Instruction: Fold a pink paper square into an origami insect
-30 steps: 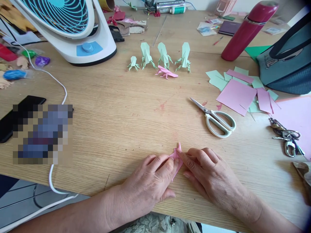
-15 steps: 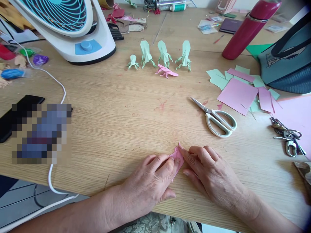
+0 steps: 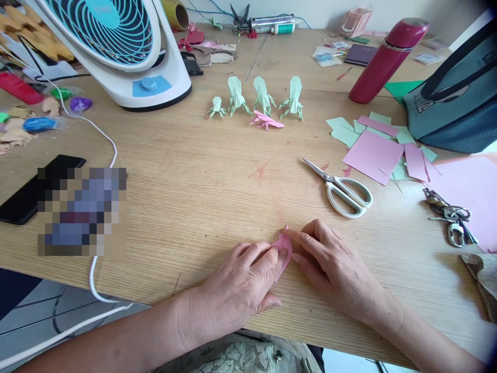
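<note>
A small folded pink paper piece (image 3: 284, 245) lies on the wooden table (image 3: 202, 181) near its front edge. My left hand (image 3: 243, 282) presses on its left side with fingers closed over it. From the right, my right hand (image 3: 332, 264) pinches its upper edge with fingertips together. Most of the paper is hidden under my fingers; only a pointed tip and a lower strip show.
White-handled scissors (image 3: 341, 189) lie right of centre. Several green origami figures (image 3: 262, 96) and a pink one (image 3: 267, 119) stand farther back. Pink and green paper sheets (image 3: 375, 155), keys (image 3: 448, 220), a red bottle (image 3: 382, 59), a bag (image 3: 458, 103), a fan (image 3: 116, 46), a phone (image 3: 27, 194) and a white cable (image 3: 104, 137) surround them.
The view has shifted slightly. My right fingers have slid further over the pink paper's tip, covering more of it; my left hand stays pressing on it.
</note>
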Motion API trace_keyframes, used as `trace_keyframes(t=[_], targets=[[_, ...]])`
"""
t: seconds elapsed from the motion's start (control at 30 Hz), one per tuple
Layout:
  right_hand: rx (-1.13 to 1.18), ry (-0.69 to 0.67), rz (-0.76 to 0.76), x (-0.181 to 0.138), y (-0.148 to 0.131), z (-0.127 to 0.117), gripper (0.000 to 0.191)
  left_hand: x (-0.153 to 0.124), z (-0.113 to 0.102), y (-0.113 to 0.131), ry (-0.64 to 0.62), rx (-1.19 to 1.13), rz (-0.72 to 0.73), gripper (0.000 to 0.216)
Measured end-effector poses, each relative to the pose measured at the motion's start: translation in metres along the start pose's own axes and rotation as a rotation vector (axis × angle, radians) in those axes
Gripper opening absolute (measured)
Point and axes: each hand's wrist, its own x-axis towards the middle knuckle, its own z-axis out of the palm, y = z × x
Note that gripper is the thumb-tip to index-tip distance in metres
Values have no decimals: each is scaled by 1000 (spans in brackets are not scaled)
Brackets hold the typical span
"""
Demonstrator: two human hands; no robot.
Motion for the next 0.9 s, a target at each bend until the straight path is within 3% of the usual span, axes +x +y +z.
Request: trace_keyframes(t=[0.13, 0.47, 0.63, 0.77, 0.9], targets=[[83, -12, 30, 0, 0, 0, 33, 0, 1, 0, 4, -12, 0, 82], [27, -7, -34, -5, -6, 0, 35, 0, 0, 0, 8, -58, -1, 72], [94, 121, 141, -2, -8, 2, 31, 1, -2, -1, -1, -86, -22, 73], [133, 97, 225, 10, -11, 3, 10, 3, -4, -5, 26, -121, -37, 72], [172, 119, 256, 12, -12, 4, 10, 7, -9, -10, 25, -123, 9, 65]])
